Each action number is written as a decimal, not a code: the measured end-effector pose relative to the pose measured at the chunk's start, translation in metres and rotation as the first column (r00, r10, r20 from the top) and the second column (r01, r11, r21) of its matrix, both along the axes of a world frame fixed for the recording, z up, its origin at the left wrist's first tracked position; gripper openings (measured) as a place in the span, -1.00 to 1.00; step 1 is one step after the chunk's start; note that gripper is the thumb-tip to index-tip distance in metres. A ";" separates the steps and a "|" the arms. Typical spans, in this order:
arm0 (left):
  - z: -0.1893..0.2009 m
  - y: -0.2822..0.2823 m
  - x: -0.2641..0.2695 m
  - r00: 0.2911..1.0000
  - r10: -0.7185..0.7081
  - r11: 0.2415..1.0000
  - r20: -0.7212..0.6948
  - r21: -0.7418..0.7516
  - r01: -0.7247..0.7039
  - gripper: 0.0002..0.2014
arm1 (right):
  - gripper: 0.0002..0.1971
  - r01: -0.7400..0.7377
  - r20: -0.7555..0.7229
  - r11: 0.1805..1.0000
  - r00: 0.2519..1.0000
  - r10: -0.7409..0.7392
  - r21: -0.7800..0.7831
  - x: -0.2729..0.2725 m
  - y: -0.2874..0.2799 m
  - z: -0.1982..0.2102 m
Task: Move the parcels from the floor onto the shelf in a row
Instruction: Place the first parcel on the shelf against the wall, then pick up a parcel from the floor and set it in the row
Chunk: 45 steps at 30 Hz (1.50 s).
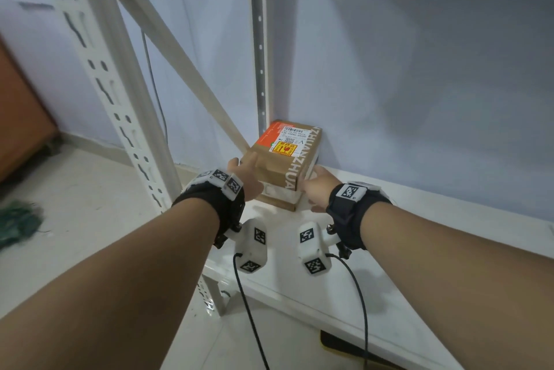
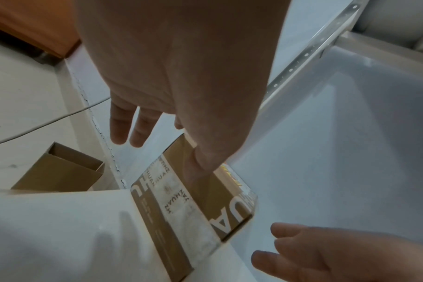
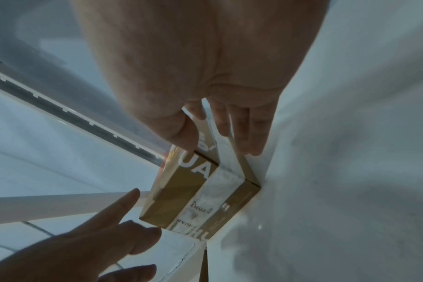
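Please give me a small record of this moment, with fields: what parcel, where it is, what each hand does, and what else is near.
parcel: brown cardboard parcel with white tape and a shipping label on top
place: on the white shelf, at its left end, near the rear upright
left hand: fingers straight, thumb on the parcel's left side
right hand: fingers straight along the parcel's right side
still on the floor: open cardboard box beside the shelf
state: parcel set down, hands not yet withdrawn

Your left hand [image 1: 244, 176] and right hand [image 1: 318, 190] flank the brown parcel [image 1: 284, 157] sitting at the white shelf [image 1: 374, 249] corner.
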<state>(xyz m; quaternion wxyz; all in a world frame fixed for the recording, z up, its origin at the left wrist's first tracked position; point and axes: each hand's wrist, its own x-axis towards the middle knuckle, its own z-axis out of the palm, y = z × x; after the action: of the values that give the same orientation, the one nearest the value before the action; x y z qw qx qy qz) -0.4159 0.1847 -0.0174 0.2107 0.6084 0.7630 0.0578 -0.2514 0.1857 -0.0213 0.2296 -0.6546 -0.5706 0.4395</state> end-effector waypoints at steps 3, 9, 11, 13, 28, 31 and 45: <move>0.007 -0.023 0.012 0.999 -0.014 0.999 0.040 0.031 0.013 -0.30 | -0.58 -0.040 0.095 0.997 0.994 0.046 -0.060 0.020 -0.027 0.020; 0.031 -0.111 0.062 0.969 -0.046 0.996 0.241 -0.059 0.062 -0.75 | -0.72 -0.164 0.246 0.960 0.944 0.219 -0.225 0.059 -0.106 0.025; 0.027 -0.147 0.078 0.964 -0.064 0.988 0.257 -0.119 0.097 -0.72 | -0.74 -0.170 0.207 0.931 0.947 0.245 -0.323 0.069 -0.146 0.015; 0.014 -0.174 0.091 0.965 -0.113 0.973 0.238 -0.169 0.156 -0.71 | -0.71 -0.178 0.219 0.906 0.936 0.277 -0.385 0.077 -0.177 0.003; -0.180 -0.272 0.104 1.000 -0.028 0.843 -0.007 -0.537 0.020 -0.47 | -0.76 -0.226 0.299 0.739 0.810 0.504 -0.635 0.105 -0.276 -0.136; -0.224 -0.284 0.102 0.995 -0.078 0.777 -0.056 -0.630 0.026 -0.48 | -0.73 -0.223 0.317 0.708 0.776 0.545 -0.670 0.110 -0.280 -0.154; -0.317 -0.291 0.095 0.975 0.200 0.764 -0.097 -0.607 -0.217 0.14 | -0.57 -0.094 0.240 0.672 0.890 0.387 -0.735 0.119 -0.291 -0.220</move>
<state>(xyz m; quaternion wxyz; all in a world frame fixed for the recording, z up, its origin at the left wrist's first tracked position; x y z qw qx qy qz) -0.3205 -0.1060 -0.3340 0.3790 0.4189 0.8057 -0.1781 -0.1322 -0.1053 -0.2415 -0.2134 -0.6803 -0.4745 0.5163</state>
